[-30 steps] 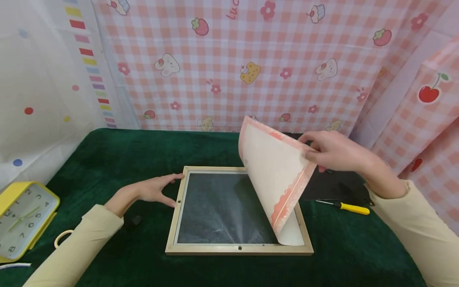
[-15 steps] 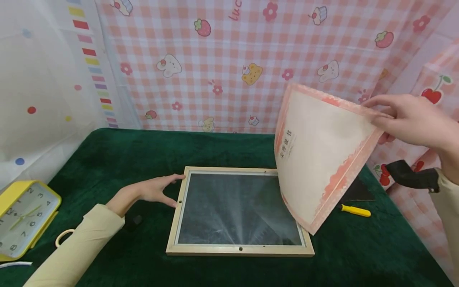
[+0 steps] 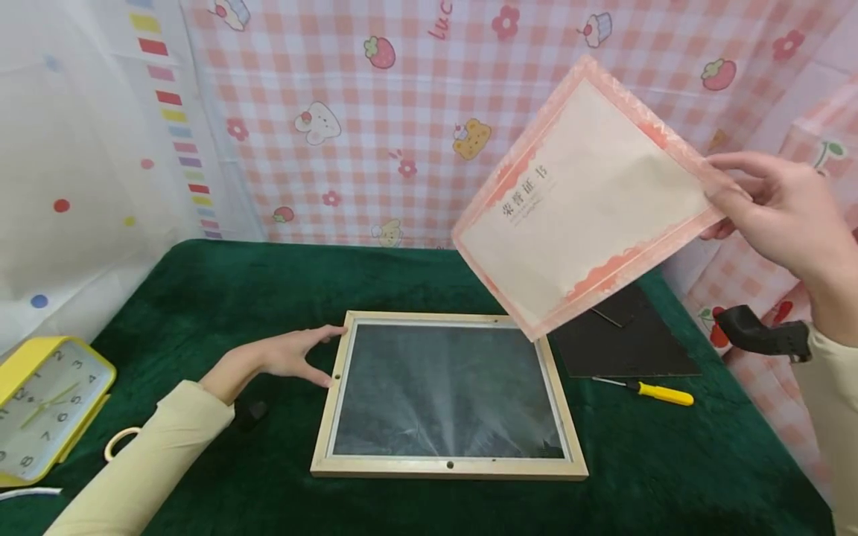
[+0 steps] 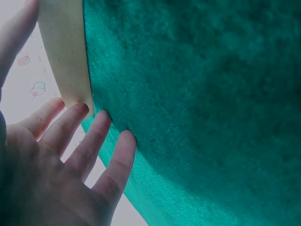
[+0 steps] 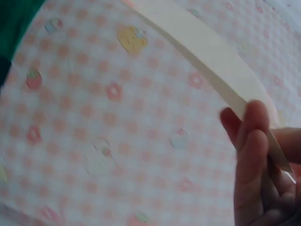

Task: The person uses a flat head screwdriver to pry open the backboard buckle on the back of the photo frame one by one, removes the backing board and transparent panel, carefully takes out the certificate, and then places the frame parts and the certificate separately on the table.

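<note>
My right hand (image 3: 780, 205) pinches a certificate (image 3: 590, 201) by its right edge and holds it up, tilted, above the far right of the table. The sheet has a pink border and dark printed characters, and its lowest corner overlaps the frame's top right corner in the head view. On the green cloth lies a pale wooden picture frame (image 3: 382, 467) with a clear, dark-looking pane in it. My left hand (image 3: 288, 356) rests at the frame's left side, fingers spread and straight. In the left wrist view those fingers (image 4: 87, 150) reach the wooden edge.
A black backing board (image 3: 623, 342) lies at the right, with a yellow-handled screwdriver (image 3: 663, 393) in front of it. A yellow clock (image 3: 53, 409) stands at the left, near a pale ring (image 3: 114, 443). A pink checked curtain (image 3: 402, 112) hangs behind the table.
The right hand has lifted the certificate off the frame, up and to the right, and turned its printed face toward me. The pane and black board now show more fully. The left hand stays put.
</note>
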`<state>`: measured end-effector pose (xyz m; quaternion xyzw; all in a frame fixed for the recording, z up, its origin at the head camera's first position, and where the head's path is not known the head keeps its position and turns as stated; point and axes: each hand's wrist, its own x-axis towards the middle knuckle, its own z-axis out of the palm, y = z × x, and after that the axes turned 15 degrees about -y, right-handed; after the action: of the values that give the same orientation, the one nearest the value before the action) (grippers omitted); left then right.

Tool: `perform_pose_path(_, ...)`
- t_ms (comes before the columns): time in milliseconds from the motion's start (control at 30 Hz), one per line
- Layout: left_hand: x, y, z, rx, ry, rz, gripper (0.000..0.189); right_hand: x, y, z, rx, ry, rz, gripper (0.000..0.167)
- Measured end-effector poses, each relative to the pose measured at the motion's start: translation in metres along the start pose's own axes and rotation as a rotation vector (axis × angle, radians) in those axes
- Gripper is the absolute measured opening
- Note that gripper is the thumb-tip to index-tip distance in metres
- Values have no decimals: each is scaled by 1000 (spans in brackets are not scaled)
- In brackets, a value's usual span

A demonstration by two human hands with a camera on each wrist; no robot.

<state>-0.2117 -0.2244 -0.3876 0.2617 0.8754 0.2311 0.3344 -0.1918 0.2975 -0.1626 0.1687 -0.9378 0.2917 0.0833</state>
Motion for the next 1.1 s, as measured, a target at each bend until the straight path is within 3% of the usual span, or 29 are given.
perform_pose_path(100, -1, 2, -1, -1, 2, -9, 93, 10, 4, 16, 246, 33, -57, 34)
perform_pose_path(233, 0, 3, -1, -7, 0, -15, 93, 24, 8, 49, 692, 72, -130, 30)
perform_pose_path(333, 1, 2, 0, -14, -3, -21, 93, 35, 12, 79, 972, 107, -127, 25)
perform_pose_path(500, 3, 0, 0, -16, -3, -37, 93, 49, 20, 123, 1250, 106, 7, 24)
perform_pose_path(700, 4, 2, -1, -37, -13, -49, 93, 59, 27, 166, 1373, 65, 215, 25)
perform_pose_path(900, 3, 3, -2, -47, -18, -57, 93, 65, 34, 203, 1378, 49, 413, 36)
perform_pose_path(1100, 2, 3, 0, -19, -11, -19, 92, 69, 44, 229, 1376, 24, 528, 43)
